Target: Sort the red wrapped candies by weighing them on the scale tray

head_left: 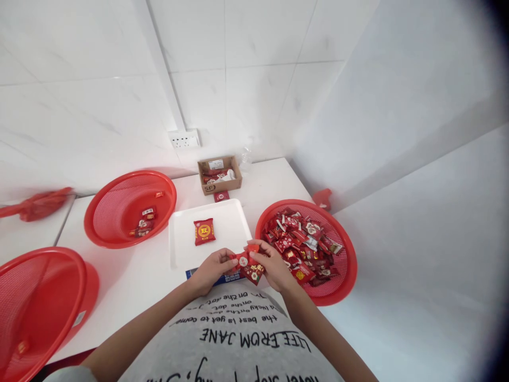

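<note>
My left hand (214,269) pinches the left side of some small red wrapped snack packets (253,272) in front of my shirt. From the other side, my right hand (274,266) grips the same bunch between thumb and fingers. How many packets are there is hard to tell, as they overlap. Just beyond, a white tray (185,249) sits on a scale (218,281) whose blue panel is partly behind my hands. One square red packet (204,232) with a gold circle lies on the tray.
To the right stands a red basket (348,265) heaped with red packets. A red basket (101,233) at left holds several packets; another red basket (43,297) is nearer. Behind the tray are a cardboard box (222,185) and one packet (221,196). A wall closes off the back.
</note>
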Available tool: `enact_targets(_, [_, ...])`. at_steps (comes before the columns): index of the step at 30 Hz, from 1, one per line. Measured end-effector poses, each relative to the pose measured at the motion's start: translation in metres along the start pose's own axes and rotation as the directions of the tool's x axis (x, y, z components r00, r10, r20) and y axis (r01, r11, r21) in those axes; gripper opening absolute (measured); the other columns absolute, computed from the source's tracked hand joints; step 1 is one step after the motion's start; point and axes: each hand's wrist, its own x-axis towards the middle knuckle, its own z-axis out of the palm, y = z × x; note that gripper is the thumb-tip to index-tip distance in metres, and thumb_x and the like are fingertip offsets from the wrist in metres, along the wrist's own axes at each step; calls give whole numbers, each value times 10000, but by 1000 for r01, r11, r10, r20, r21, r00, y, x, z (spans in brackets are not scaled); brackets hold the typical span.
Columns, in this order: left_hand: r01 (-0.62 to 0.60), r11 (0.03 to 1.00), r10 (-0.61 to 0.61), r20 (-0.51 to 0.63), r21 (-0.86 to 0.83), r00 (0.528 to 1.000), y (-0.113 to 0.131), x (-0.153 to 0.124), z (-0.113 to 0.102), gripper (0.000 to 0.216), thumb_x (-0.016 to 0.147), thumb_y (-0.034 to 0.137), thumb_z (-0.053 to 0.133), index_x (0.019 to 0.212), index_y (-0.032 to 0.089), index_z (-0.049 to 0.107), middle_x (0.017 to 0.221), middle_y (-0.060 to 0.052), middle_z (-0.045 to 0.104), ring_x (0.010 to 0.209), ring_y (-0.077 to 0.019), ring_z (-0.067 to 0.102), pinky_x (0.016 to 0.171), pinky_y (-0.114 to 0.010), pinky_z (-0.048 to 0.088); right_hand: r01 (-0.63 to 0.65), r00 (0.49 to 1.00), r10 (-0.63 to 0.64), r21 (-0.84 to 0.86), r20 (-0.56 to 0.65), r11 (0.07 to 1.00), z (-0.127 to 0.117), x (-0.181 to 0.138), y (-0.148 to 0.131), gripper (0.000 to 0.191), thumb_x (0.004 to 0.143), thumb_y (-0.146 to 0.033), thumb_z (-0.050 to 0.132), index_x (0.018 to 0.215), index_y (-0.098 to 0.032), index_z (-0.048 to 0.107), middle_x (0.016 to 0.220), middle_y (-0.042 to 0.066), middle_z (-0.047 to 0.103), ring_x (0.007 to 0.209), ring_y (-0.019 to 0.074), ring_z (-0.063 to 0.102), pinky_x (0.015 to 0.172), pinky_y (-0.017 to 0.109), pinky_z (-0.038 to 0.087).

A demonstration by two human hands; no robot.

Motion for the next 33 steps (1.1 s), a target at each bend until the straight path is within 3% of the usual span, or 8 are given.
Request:
enact_targets(7, [5, 1000, -6, -58, -14, 998, -2, -2, -9, 260, 671, 356, 733, 721, 174, 554, 663, 5, 609, 616, -113, 533, 595, -212, 406, -30, 999, 31, 33, -32, 999, -5, 2, 4, 371, 592, -345, 752, 925, -227, 640, 766, -13, 671, 705, 156, 615, 690, 296, 482])
enact_targets(15, [63, 993, -85, -245, -97, 966, -15, -7, -38, 289, 628, 350, 761, 717, 173, 550, 704, 7, 614, 620, -101, 559, 612, -212, 439, -73, 993, 81, 88, -85, 993, -11, 5, 12, 398, 562, -365, 767, 905, -220, 625, 820, 17, 694, 766, 187, 645, 708, 328, 501])
enact_targets(24, [20, 977, -124, -487, -214, 865, -28, -15, -67, 206, 699, 228, 722, 755, 162, 535, 656, -25, 657, 607, -110, 610, 629, -217, 484, -100, 991, 110, 116, -78, 988, -13, 5, 19, 384, 562, -338, 770, 897, -222, 624, 790, 5, 685, 766, 188, 650, 702, 328, 508])
enact_targets(33, [-53, 967, -100, -560, -251, 822, -25, -11, -69, 156, 770, 90, 623, 783, 176, 493, 666, -46, 677, 624, -135, 654, 671, -260, 530, -104, 992, 112, 117, -61, 988, -10, 5, 20, 388, 548, -342, 786, 879, -213, 629, 780, 5, 686, 745, 178, 649, 685, 315, 501])
